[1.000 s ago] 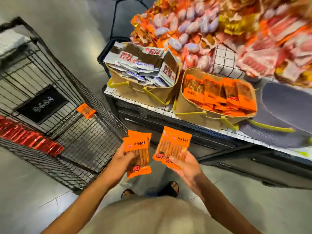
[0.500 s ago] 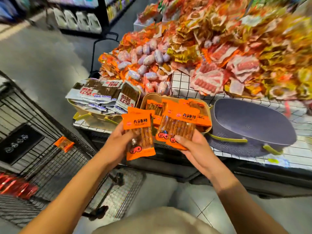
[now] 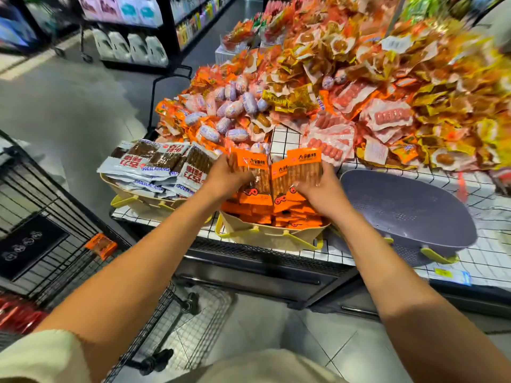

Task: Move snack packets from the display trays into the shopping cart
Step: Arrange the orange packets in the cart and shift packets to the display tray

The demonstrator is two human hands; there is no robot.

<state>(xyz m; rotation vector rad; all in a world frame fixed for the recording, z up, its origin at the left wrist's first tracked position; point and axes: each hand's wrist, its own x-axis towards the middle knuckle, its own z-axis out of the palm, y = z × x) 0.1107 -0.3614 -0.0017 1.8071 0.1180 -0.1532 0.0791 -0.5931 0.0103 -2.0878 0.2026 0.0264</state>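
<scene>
The left hand (image 3: 224, 178) is curled round the lower edge of an orange snack packet (image 3: 253, 175) and holds it upright. The right hand (image 3: 322, 195), at its 3 o'clock, grips a second orange packet (image 3: 305, 167) the same way. A third packet (image 3: 278, 186) stands between them; which hand holds it I cannot tell. All three are directly above the beige tray (image 3: 272, 236), which is packed with more of the same orange packets and sits on the table (image 3: 486, 261).

At 9 o'clock from that tray is another tray (image 3: 130, 195) piled with white-and-brown packets (image 3: 154, 165). At 3 o'clock lies a purple perforated basin (image 3: 409, 214), and from 12 to 2 o'clock rises a loose heap of mixed snacks (image 3: 359, 92).

The shopping cart (image 3: 41, 194) stands at 8 o'clock from the hands, well apart from them. One orange packet (image 3: 101, 246) lies on its wire floor, with red packets (image 3: 19, 317) lower down.

The step in hand looks like the pick from the tray. The next move calls for lifting both hands clear of the tray rim, swinging them toward 8 o'clock over the cart's wire side, and letting go low inside the cart.
</scene>
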